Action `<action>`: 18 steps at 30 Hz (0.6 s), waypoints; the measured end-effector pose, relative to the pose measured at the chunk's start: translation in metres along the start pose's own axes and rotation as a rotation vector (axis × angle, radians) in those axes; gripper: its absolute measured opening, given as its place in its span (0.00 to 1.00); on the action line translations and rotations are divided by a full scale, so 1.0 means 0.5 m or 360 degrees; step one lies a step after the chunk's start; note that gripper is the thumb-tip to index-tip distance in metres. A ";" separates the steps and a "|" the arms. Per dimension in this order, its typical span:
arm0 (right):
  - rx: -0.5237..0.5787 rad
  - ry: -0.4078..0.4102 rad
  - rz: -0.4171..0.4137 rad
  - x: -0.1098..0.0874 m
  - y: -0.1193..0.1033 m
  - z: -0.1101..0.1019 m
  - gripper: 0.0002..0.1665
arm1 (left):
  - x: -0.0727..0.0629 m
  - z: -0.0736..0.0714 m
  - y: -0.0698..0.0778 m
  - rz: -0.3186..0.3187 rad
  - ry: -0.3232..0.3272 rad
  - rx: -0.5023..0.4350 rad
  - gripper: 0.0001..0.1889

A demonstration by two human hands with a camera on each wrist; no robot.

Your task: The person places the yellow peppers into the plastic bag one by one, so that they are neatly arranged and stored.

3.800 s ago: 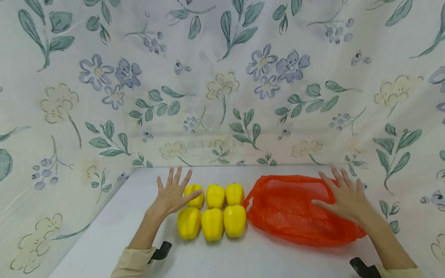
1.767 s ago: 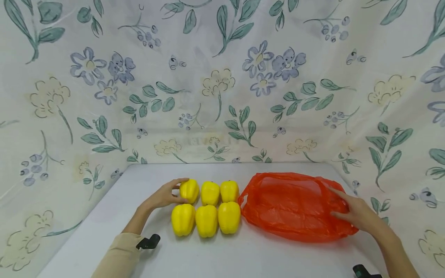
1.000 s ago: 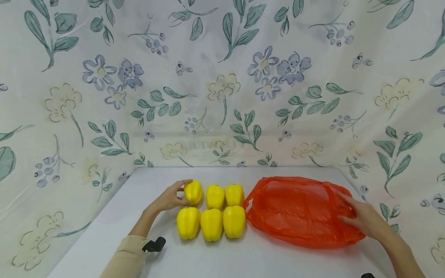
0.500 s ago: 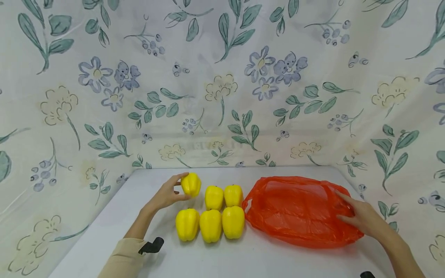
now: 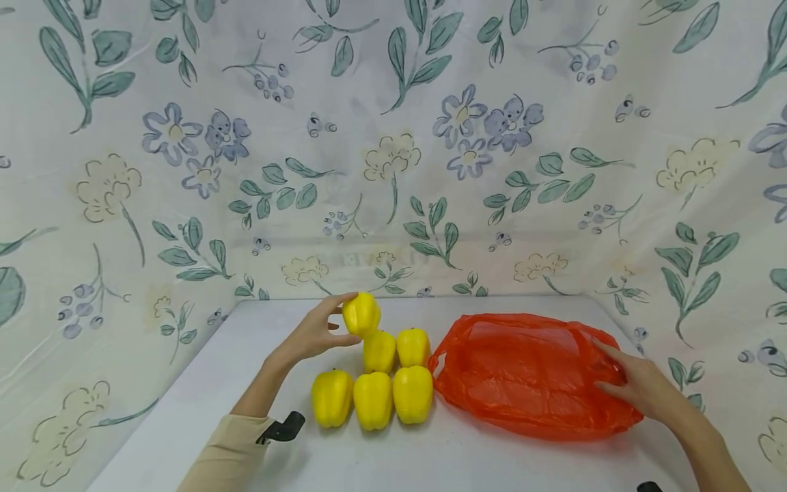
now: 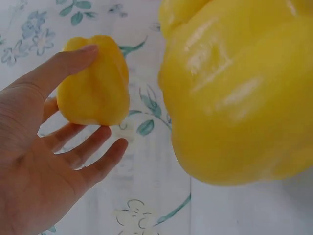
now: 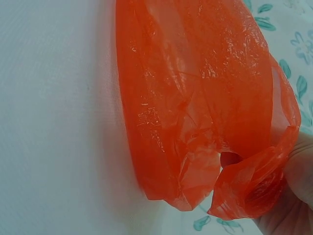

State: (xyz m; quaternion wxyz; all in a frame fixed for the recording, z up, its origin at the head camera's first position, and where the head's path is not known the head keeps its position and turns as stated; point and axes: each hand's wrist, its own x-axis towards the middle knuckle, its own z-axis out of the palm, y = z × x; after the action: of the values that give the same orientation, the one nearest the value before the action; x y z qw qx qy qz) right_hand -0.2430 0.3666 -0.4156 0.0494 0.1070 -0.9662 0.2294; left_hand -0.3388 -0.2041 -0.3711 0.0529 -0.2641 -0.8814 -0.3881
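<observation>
My left hand (image 5: 315, 335) holds a yellow bell pepper (image 5: 361, 314) between thumb and fingertips, raised above the table behind the rest. In the left wrist view the thumb lies across the held pepper (image 6: 95, 90), and another pepper (image 6: 239, 98) looms large beside it. Two yellow peppers stand in the back row and three in the front row, among them the left front pepper (image 5: 333, 398). At the right lies a red plastic bag (image 5: 522, 376). My right hand (image 5: 648, 388) grips its right end; in the right wrist view the bag's handle (image 7: 249, 191) loops over the hand, partly hiding the fingers.
The white table (image 5: 479, 461) ends at the back against a floral curtain (image 5: 393, 205), which also hangs along both sides. The bag's left end sits right beside the peppers. A black wrist strap piece (image 5: 285, 427) juts from the left sleeve.
The left hand has taken the back-left pepper, lifted it off the table and moved it rightward over its neighbour. The right hand earlier came down onto the bag and has stayed there.
</observation>
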 end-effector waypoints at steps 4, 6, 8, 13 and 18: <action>0.0011 -0.0002 0.0000 -0.001 -0.001 0.000 0.48 | 0.011 0.011 0.025 0.0049 -0.0015 -0.0002 0.45; 0.0015 -0.0003 0.0001 -0.001 -0.002 0.000 0.48 | 0.016 0.017 0.036 0.0089 -0.0019 0.0013 0.45; 0.0012 -0.0006 0.0005 0.000 -0.002 0.000 0.48 | 0.022 0.024 0.046 0.0122 -0.0025 0.0017 0.45; 0.0030 -0.0048 0.0051 0.001 -0.003 -0.003 0.50 | 0.037 0.043 0.071 0.0177 -0.0054 0.0006 0.45; 0.0069 -0.0094 0.0106 0.004 -0.004 -0.005 0.50 | 0.048 0.067 0.094 0.0220 -0.0114 -0.0027 0.44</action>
State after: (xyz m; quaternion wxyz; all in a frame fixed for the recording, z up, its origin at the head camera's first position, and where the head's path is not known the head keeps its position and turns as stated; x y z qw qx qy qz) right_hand -0.2444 0.3657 -0.4123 0.0108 0.0827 -0.9651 0.2484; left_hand -0.3317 -0.1438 -0.3561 0.0458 -0.3385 -0.8591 -0.3813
